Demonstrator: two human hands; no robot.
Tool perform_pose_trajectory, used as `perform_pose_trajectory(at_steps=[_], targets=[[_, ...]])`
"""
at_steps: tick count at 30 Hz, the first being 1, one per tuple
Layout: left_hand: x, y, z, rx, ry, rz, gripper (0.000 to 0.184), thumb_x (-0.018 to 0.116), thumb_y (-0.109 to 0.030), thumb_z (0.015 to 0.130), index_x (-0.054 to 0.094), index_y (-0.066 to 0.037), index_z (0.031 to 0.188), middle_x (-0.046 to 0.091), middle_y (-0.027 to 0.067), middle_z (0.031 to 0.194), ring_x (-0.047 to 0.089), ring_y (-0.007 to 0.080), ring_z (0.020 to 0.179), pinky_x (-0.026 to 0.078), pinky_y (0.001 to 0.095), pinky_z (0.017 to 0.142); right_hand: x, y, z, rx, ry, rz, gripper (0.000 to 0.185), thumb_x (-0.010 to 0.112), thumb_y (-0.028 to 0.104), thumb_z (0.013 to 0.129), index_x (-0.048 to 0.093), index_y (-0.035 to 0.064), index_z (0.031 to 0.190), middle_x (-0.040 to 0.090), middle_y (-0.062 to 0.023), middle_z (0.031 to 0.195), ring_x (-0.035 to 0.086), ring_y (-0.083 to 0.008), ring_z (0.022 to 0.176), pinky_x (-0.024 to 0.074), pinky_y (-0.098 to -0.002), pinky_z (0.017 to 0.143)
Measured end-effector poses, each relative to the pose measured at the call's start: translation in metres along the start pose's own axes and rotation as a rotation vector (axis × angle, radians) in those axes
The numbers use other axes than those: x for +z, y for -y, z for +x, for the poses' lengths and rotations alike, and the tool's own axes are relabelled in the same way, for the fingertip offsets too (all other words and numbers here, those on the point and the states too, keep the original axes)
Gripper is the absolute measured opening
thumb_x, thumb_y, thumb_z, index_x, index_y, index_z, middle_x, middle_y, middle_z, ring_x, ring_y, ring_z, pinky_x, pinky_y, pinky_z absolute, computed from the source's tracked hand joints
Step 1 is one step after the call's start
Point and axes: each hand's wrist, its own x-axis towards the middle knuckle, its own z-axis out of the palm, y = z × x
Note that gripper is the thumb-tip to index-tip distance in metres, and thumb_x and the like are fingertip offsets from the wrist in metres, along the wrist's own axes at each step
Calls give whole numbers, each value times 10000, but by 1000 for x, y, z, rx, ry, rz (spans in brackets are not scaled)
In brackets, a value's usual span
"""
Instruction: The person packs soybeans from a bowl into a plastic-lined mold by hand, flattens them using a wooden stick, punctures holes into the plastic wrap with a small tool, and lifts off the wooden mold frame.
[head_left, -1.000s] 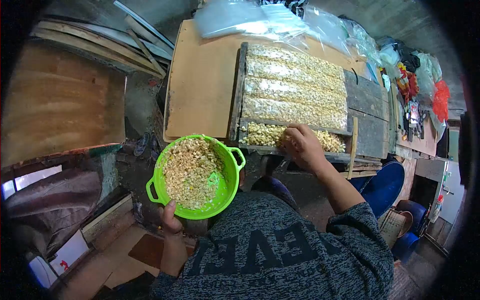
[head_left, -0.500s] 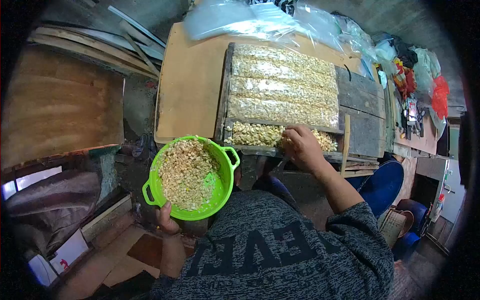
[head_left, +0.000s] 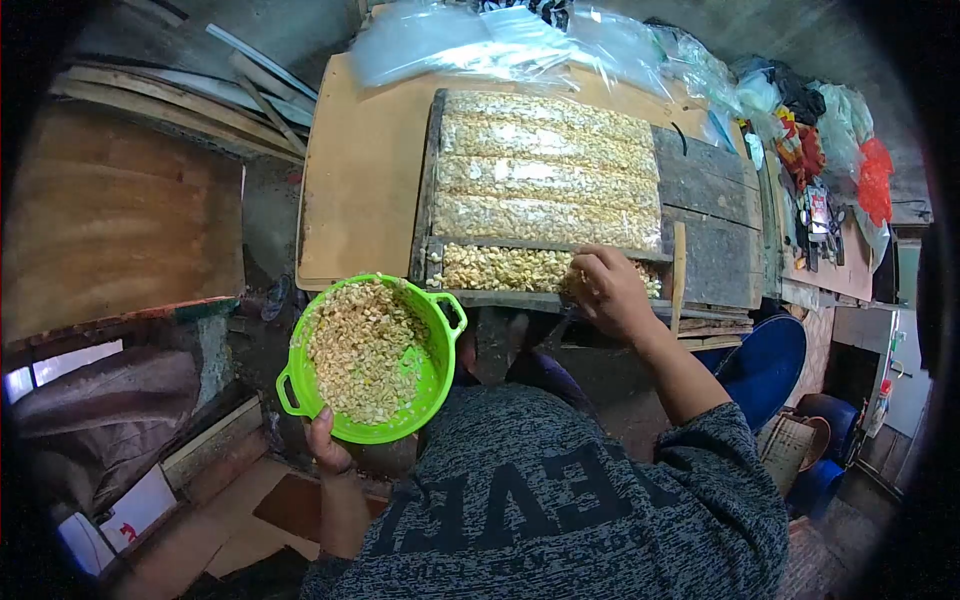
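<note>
Since a second ago the right hand (head_left: 612,300) has slid a bit further right along the front slot, and the bowl (head_left: 440,350) has come slightly closer to the wooden frame (head_left: 430,170). Fingers on that hand are bunched and pushed down into the loose bits (head_left: 510,268); tips are hidden, so I can't tell if it's pinching any. Left hand (head_left: 328,445) has hold of the bowl by its near-left edge, thumb up over the rim, other fingers out of sight underneath.

Bowl's bright lime green with two loop handles, and it's well loaded with more bits (head_left: 365,355), all small, chunky, pale cream to tan. Same stuff fills most of the slot. Just behind it, in the same frame, sit four long rows (head_left: 550,170) packed side by side under shiny clear plastic.

Frame's on the bench (head_left: 350,180), tan top to its left, dark grey planks (head_left: 705,180) to its right, clear plastic sheets (head_left: 450,45) piled at the back.

Writing: the grey shirt (head_left: 600,530) has big dark block letters, upside down from up here, "EVE" readable. White box (head_left: 145,500) lower left has a red mark, too small to make out. Red bag (head_left: 875,185) hangs far right, blue drum (head_left: 770,365) below the bench.
</note>
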Motion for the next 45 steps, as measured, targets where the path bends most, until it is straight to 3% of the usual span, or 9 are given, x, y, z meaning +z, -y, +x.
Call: perform_pose_trajectory(at_steps=[3, 8, 16, 21, 24, 29, 33, 38, 45], targets=[[-10, 1, 2, 11, 14, 45, 562, 483, -280, 932, 463, 45, 1390, 547, 184, 1361, 551, 301, 1231, 429, 436, 1065, 2, 3, 3, 31, 15, 25, 261, 721, 137, 828, 631, 78, 1066, 622, -134, 1118, 599, -351, 1051, 502, -451, 875], [-1, 3, -3, 12, -12, 34, 561, 481, -280, 933, 462, 46, 1389, 552, 179, 1349, 554, 299, 1224, 432, 433, 1057, 12, -1, 8, -157, 71, -37, 267, 695, 194, 855, 648, 102, 1101, 619, -120, 1181, 577, -343, 1141, 483, -435, 945], [0, 4, -5, 21, 8, 89, 565, 480, -282, 938, 459, 64, 1385, 550, 182, 1357, 551, 297, 1232, 435, 428, 1058, -22, -20, -21, 70, 13, -3, 294, 716, 102, 790, 623, 76, 1068, 619, -130, 1120, 598, -347, 1060, 504, -421, 892], [-18, 14, 0, -16, -15, -77, 575, 476, -293, 943, 451, 68, 1389, 534, 195, 1383, 535, 307, 1258, 421, 439, 1080, -16, -14, -14, -45, 59, -10, 293, 733, 199, 843, 643, 104, 1105, 620, -116, 1178, 584, -339, 1100, 488, -447, 933], [-10, 13, -4, 10, -42, 32, 574, 469, -289, 948, 440, 60, 1403, 524, 193, 1397, 528, 316, 1266, 410, 450, 1092, -12, -22, -18, -56, 50, -36, 252, 720, 192, 849, 656, 99, 1073, 626, -115, 1152, 583, -338, 1098, 489, -439, 936], [5, 10, -7, 69, 10, 22, 566, 460, -290, 958, 436, 53, 1407, 522, 196, 1395, 519, 325, 1277, 405, 463, 1095, -32, -45, -42, 130, -25, 7, 284, 741, 93, 797, 639, 53, 1059, 631, -139, 1125, 598, -360, 1070, 504, -441, 910], [2, 14, -11, 55, -3, 61, 563, 451, -299, 963, 439, 56, 1400, 522, 203, 1390, 519, 326, 1278, 416, 464, 1086, -39, -42, -43, 188, -45, 5, 303, 750, 118, 799, 640, 64, 1076, 632, -130, 1134, 599, -355, 1079, 502, -438, 915], [-13, 21, -9, 46, 41, 64, 574, 443, -304, 963, 421, 54, 1411, 516, 201, 1395, 521, 326, 1277, 424, 470, 1082, -31, -49, -44, -20, 31, -80, 303, 740, 134, 828, 655, 100, 1116, 627, -128, 1163, 590, -348, 1133, 488, -437, 957], [7, 12, -13, -13, 52, 22, 601, 432, -302, 960, 386, 55, 1441, 485, 214, 1425, 494, 348, 1304, 410, 485, 1095, -66, -56, -63, 169, -58, -168, 179, 718, 113, 795, 641, 75, 952, 638, -117, 989, 607, -350, 927, 489, -450, 811]])
